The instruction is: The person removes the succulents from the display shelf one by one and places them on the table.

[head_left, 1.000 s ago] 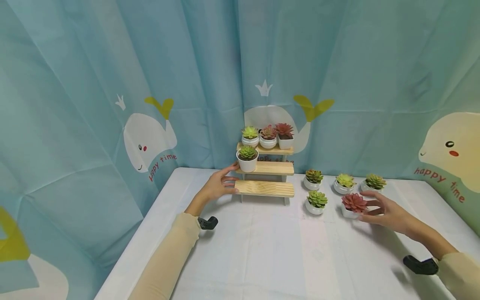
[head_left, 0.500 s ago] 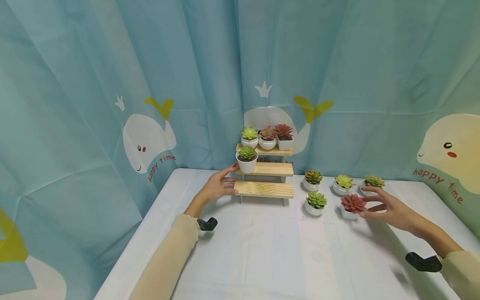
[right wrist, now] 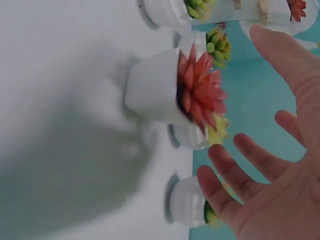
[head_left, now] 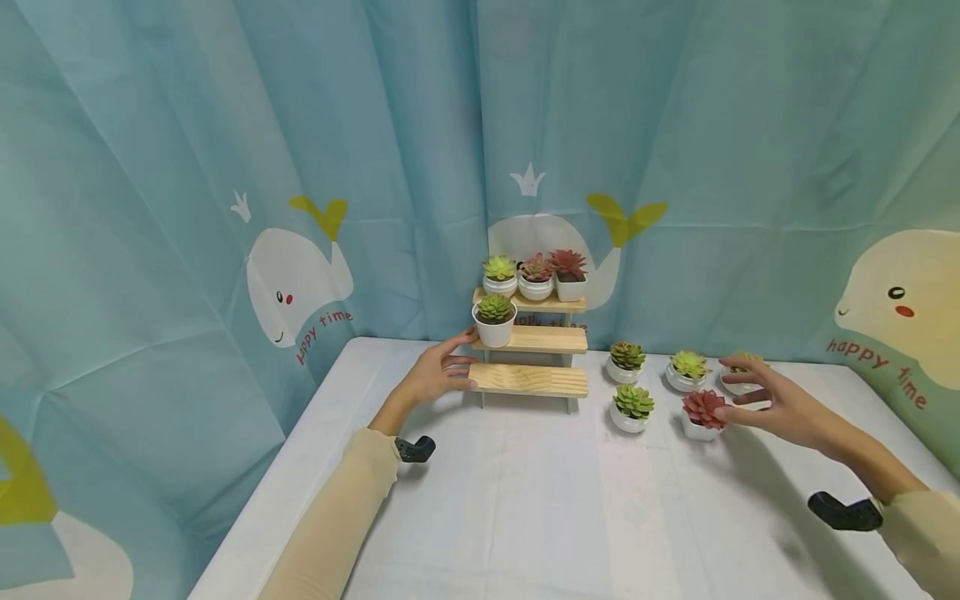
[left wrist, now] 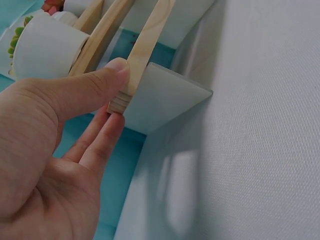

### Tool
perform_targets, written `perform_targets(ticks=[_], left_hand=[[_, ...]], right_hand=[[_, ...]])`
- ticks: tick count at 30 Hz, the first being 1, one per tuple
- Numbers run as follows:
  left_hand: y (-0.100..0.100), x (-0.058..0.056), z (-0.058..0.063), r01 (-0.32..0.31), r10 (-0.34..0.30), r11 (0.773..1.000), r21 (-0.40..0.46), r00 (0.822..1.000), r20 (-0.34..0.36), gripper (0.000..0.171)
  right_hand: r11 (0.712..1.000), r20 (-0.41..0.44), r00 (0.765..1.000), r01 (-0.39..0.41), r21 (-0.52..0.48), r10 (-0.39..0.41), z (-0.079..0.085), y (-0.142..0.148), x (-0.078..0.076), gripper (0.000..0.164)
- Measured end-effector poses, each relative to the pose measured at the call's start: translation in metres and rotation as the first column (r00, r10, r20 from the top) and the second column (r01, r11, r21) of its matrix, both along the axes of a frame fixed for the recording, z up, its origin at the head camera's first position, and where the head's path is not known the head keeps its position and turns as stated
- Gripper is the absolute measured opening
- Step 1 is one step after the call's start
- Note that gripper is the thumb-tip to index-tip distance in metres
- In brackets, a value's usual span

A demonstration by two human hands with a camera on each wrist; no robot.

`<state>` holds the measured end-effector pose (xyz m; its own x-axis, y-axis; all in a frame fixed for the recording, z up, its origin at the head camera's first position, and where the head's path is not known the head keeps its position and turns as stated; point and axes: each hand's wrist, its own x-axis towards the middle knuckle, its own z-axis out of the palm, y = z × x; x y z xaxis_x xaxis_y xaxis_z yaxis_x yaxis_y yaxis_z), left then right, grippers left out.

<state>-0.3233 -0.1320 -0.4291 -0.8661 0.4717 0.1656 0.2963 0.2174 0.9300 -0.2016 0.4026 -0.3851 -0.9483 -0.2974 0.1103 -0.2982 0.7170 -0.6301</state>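
My left hand (head_left: 435,369) is at the left side of a three-step wooden plant stand (head_left: 540,379). In the left wrist view its thumb and fingertips pinch the end of the lowest board (left wrist: 150,37). A green succulent in a white pot (head_left: 494,330) sits at the left of the middle step. My right hand (head_left: 787,408) is beside a red succulent in a square white pot (head_left: 702,421), which stands upright on the table. In the right wrist view that hand's fingers are spread, apart from the pot (right wrist: 150,90).
Three small succulents (head_left: 536,288) line the top step. Around the red one on the white table (head_left: 525,508) stand several green succulents, including a front-left one (head_left: 630,419) and a back-right one partly behind my right hand (head_left: 738,383). A blue whale-print curtain (head_left: 420,167) hangs behind.
My right hand's fingers have spread and moved up and away from the red succulent, which stands very slightly further left. The left hand keeps its place on the stand.
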Motion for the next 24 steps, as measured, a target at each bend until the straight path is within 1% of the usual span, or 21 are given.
perform_targets(ticks=[5, 11, 16, 19, 24], left_hand=[[0.0, 0.001, 0.0, 0.005, -0.005, 1.0, 0.005, 1.0, 0.013, 0.084], [0.0, 0.001, 0.0, 0.007, -0.007, 1.0, 0.004, 1.0, -0.017, 0.083], [0.001, 0.001, 0.002, -0.002, 0.002, 1.0, 0.005, 1.0, 0.006, 0.084], [0.001, 0.001, 0.001, -0.002, 0.001, 1.0, 0.009, 1.0, 0.012, 0.084], [0.001, 0.0, 0.001, 0.012, -0.012, 1.0, 0.017, 1.0, 0.001, 0.083]], right_hand=[[1.0, -0.024, 1.0, -0.005, -0.004, 0.005, 0.009, -0.008, -0.003, 0.078], [1.0, -0.061, 0.998, -0.011, -0.026, 0.009, 0.018, -0.02, -0.01, 0.079], [0.999, -0.083, 0.997, -0.012, -0.036, 0.009, 0.024, -0.031, -0.016, 0.078], [0.999, -0.087, 0.996, -0.017, -0.035, 0.014, 0.026, -0.038, -0.019, 0.078], [1.0, -0.081, 0.997, -0.008, -0.03, 0.006, 0.031, -0.047, -0.023, 0.079]])
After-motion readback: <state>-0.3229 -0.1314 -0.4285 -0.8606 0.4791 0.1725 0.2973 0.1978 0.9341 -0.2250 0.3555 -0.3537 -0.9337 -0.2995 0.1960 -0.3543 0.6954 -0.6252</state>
